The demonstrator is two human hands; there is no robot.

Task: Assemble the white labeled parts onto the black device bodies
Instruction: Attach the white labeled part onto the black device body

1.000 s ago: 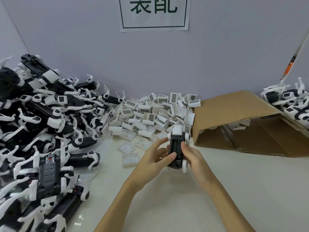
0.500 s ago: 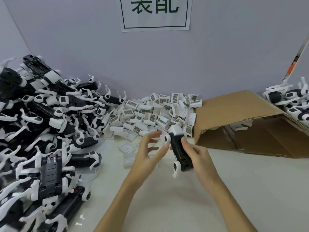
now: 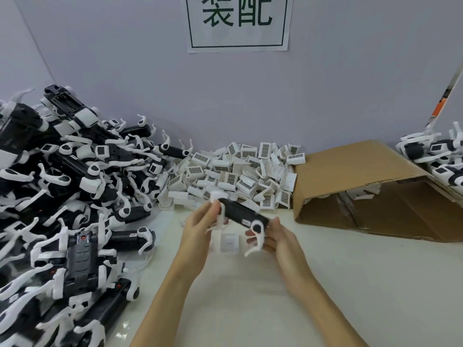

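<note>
Dozens of black device bodies (image 3: 75, 196) heap on the white table (image 3: 350, 284) at left, their edge cut off. Behind, the pile of white labeled parts (image 3: 238, 176) spills beside a cardboard box (image 3: 363, 186) under a wall sign (image 3: 238, 21). Blurred, the left hand (image 3: 198, 229) pinches one end of a black body (image 3: 240, 214); the right hand (image 3: 278, 236) curls round the other.

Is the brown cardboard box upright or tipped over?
Tipped over. The brown cardboard box lies on its side on the white table, its open mouth facing the camera.
</note>
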